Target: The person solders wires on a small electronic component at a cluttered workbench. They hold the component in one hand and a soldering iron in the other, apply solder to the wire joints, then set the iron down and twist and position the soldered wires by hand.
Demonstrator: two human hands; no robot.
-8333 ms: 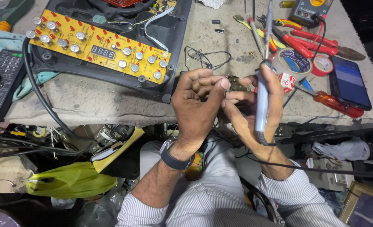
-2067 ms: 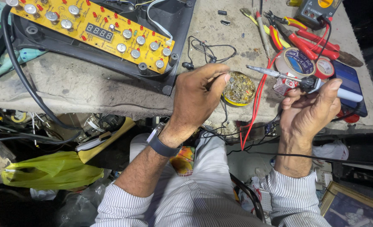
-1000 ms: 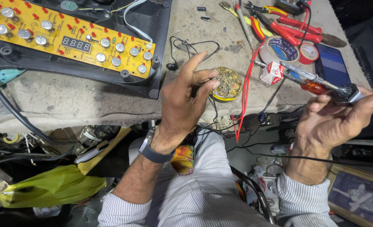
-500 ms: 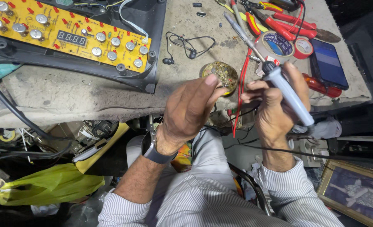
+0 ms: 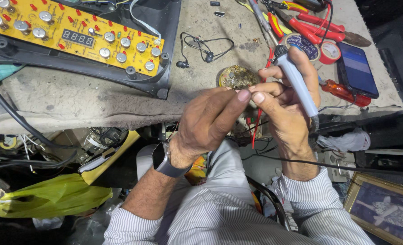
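Head view: the right hand (image 5: 286,111) is clenched round the soldering iron (image 5: 296,81), tip up, over the desk (image 5: 74,97) edge. The left hand (image 5: 210,120) pinches the red wire (image 5: 257,120) at its fingertips; keep that pinch steady, away from the hot tip.

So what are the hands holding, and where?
The right hand grips a soldering iron around its pale handle, tip pointing away. The left hand pinches something at its fingertips, too small to tell what.
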